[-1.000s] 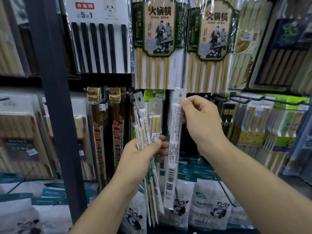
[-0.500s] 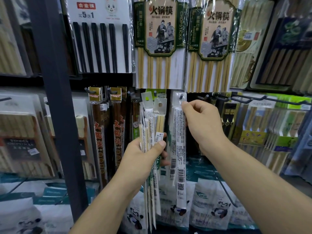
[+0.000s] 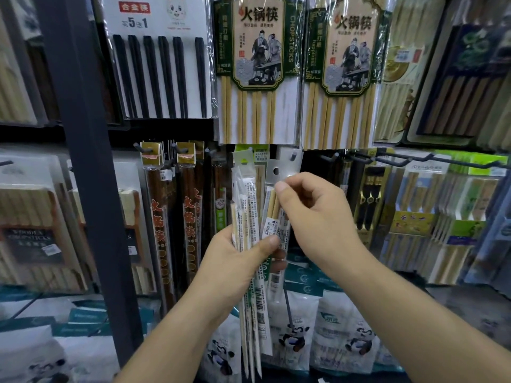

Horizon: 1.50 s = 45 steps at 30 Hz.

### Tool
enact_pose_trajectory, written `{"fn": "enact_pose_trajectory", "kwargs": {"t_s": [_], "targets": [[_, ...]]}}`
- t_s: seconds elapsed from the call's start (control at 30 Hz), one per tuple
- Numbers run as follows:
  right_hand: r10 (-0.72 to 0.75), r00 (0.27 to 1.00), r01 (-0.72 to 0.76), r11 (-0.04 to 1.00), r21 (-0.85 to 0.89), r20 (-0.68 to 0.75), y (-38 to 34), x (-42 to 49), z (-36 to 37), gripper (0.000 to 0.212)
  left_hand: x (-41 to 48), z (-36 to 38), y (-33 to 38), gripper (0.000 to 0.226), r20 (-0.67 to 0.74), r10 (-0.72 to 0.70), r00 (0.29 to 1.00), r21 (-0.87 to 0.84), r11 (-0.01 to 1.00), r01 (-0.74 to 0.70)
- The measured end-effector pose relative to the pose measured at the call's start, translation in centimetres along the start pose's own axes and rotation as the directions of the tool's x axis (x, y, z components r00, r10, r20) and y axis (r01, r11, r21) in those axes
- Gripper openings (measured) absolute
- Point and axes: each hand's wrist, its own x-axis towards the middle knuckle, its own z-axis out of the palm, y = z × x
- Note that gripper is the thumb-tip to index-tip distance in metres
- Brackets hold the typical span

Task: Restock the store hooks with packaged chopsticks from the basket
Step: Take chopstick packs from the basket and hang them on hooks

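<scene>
Left hand [image 3: 235,261] grips the chopstick packets [image 3: 249,217] in a bundle. Right hand [image 3: 318,217] pinches one packet's top just below the hook [image 3: 294,156]. A dark post [image 3: 83,161] stands to the left, and large chopstick packs [image 3: 257,64] hang overhead.

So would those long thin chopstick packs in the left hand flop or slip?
Probably stiff: the packs stand straight above and below the left hand. Likely light, since one hand holds several. Being glossy, they may slide against each other.

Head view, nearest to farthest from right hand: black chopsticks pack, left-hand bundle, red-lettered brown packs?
1. Left-hand bundle, just left of the right hand.
2. Red-lettered brown packs, further left, hanging.
3. Black chopsticks pack, upper left.
</scene>
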Motion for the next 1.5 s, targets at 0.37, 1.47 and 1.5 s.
{"fn": "enact_pose_trajectory", "kwargs": {"t_s": [0.37,1.47,1.5], "targets": [[0.103,0.989,-0.095,0.992,0.077,-0.103,0.0,1.5,-0.9,0.026,0.5,-0.4,-0.4,0.015,-0.056,0.005,0.998,0.146,0.989,0.003],[0.029,0.997,-0.028,1.000,0.005,-0.067,-0.7,0.7,-0.7,0.013,-0.3,0.2,0.0,0.023,0.160,0.024,0.987,0.024,0.999,-0.028],[0.034,0.997,-0.033,0.999,0.014,-0.070,-0.8,0.8,-0.6,0.015,-0.3,0.2,0.0,0.024,0.159,0.028,0.987,0.017,0.999,-0.031]]}}
